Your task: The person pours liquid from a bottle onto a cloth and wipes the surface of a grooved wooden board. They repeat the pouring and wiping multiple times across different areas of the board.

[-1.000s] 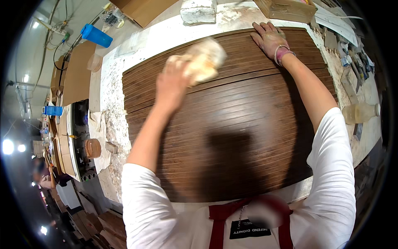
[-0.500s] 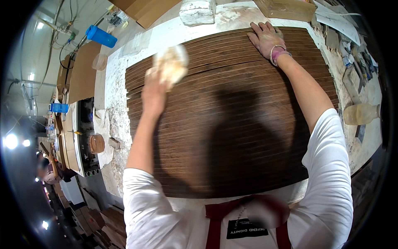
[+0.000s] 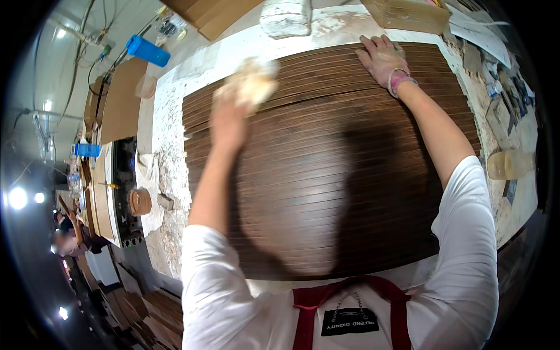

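A broad layer of dark brown wooden strips (image 3: 291,175), set edge to edge, lies across the white, paint-spattered table. Toward its far left, my left hand (image 3: 229,114) grips a pale, yellowish-white cloth (image 3: 254,81), blurred by motion, against the strips. My right hand (image 3: 385,61) rests palm down with fingers spread on the far right part of the strips; a bangle circles its wrist. My shadow darkens the strips in the middle and right.
A white wrapped block (image 3: 286,18) and a cardboard box (image 3: 406,14) stand beyond the strips. At the left are a blue bottle (image 3: 148,51), a clear cup (image 3: 146,87) and a jar of brown stuff (image 3: 139,202). A cloudy jar (image 3: 509,165) lies at the right. Another person (image 3: 73,236) is far left.
My left hand and the cloth have shifted slightly to the right over the strips. My right hand stays in place on them, while the whole view has moved a little.
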Motion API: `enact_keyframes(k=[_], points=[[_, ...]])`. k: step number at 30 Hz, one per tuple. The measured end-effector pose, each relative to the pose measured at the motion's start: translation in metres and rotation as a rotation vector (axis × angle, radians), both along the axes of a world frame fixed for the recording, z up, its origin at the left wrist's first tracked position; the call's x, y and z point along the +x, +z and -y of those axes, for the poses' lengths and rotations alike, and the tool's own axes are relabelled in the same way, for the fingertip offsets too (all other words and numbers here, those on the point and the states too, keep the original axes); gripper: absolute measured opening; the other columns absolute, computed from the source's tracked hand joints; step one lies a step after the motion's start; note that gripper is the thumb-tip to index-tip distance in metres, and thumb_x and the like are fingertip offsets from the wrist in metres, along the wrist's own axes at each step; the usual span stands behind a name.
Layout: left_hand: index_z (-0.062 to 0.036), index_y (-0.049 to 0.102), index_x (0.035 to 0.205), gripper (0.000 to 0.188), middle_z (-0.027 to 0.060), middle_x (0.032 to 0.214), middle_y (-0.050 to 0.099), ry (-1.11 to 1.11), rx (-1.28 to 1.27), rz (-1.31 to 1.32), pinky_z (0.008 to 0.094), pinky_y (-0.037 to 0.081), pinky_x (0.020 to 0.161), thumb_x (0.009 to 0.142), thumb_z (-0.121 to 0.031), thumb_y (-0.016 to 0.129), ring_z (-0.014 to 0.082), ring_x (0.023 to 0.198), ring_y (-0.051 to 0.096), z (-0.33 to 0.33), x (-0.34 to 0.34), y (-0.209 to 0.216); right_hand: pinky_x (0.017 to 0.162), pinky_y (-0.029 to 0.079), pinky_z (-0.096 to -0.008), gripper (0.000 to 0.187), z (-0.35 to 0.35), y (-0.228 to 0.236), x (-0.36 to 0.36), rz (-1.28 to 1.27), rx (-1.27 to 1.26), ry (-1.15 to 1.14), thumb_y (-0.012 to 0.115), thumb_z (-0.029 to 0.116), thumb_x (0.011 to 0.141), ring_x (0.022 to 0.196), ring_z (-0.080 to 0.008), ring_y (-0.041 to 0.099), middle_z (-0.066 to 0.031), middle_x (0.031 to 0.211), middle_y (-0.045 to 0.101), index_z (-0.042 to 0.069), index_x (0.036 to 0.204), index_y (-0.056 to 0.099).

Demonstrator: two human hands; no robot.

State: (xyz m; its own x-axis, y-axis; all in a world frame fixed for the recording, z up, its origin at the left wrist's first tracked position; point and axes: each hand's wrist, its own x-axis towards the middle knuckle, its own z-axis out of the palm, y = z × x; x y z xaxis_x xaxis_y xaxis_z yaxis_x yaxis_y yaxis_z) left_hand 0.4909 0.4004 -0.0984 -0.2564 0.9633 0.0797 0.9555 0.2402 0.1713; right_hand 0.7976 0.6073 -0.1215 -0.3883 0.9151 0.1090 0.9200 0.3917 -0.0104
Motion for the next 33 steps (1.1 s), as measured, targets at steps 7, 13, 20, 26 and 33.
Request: enact_keyframes(k=[7, 13, 20, 26, 33], points=[[-0.0092, 0.058, 0.133, 0.046, 0.0193, 0.152, 0.034, -0.188, -0.088, -0.500, 0.0518, 0.021, 0.118, 0.103, -0.036, 0.035, 0.0375, 0.140, 0.031, -0.054, 0.002, -0.039, 0.114, 0.024, -0.0491, 0.052, 0.004, -0.004, -0.014, -0.035, 0.005, 0.020, 0.038, 0.042, 0.101, 0.141, -0.0333, 0.032, -0.0132, 0.143, 0.046, 0.016, 0.145, 0.040], [-0.0076, 0.047, 0.140, 0.057, 0.0187, 0.148, 0.040, -0.266, 0.102, 0.004, 0.0494, 0.031, 0.111, 0.098, -0.046, 0.045, 0.0355, 0.138, 0.034, -0.101, 0.108, -0.023, 0.116, 0.022, -0.0484, 0.056, -0.008, -0.014, -0.011, -0.016, 0.025, 0.023, 0.038, 0.046, 0.099, 0.143, -0.0322, 0.030, -0.0121, 0.150, 0.039, 0.018, 0.148, 0.037], [-0.0025, 0.054, 0.127, 0.043, 0.0194, 0.132, 0.053, -0.126, 0.149, -0.371, 0.0447, 0.046, 0.098, 0.098, -0.034, 0.045, 0.0339, 0.120, 0.052, -0.077, -0.021, -0.048, 0.117, 0.020, -0.0479, 0.060, -0.004, -0.014, -0.016, -0.024, -0.011, 0.017, 0.039, 0.049, 0.098, 0.145, -0.0321, 0.026, -0.0123, 0.153, 0.035, 0.018, 0.149, 0.035], [-0.0036, 0.061, 0.110, 0.028, 0.0159, 0.104, 0.063, -0.151, -0.144, -0.372, 0.0460, 0.054, 0.078, 0.096, -0.024, 0.049, 0.0310, 0.102, 0.063, -0.088, 0.024, 0.018, 0.117, 0.020, -0.0473, 0.058, -0.003, -0.003, -0.012, -0.020, -0.027, 0.019, 0.037, 0.048, 0.099, 0.145, -0.0322, 0.027, -0.0120, 0.153, 0.036, 0.017, 0.148, 0.037], [-0.0071, 0.051, 0.135, 0.062, 0.0204, 0.143, 0.043, -0.362, 0.282, 0.014, 0.0609, 0.026, 0.109, 0.091, -0.051, 0.055, 0.0445, 0.134, 0.035, -0.043, 0.087, -0.047, 0.118, 0.020, -0.0477, 0.057, 0.004, 0.006, -0.022, 0.062, -0.065, 0.004, 0.034, 0.047, 0.101, 0.145, -0.0311, 0.026, -0.0107, 0.155, 0.033, 0.019, 0.151, 0.032]])
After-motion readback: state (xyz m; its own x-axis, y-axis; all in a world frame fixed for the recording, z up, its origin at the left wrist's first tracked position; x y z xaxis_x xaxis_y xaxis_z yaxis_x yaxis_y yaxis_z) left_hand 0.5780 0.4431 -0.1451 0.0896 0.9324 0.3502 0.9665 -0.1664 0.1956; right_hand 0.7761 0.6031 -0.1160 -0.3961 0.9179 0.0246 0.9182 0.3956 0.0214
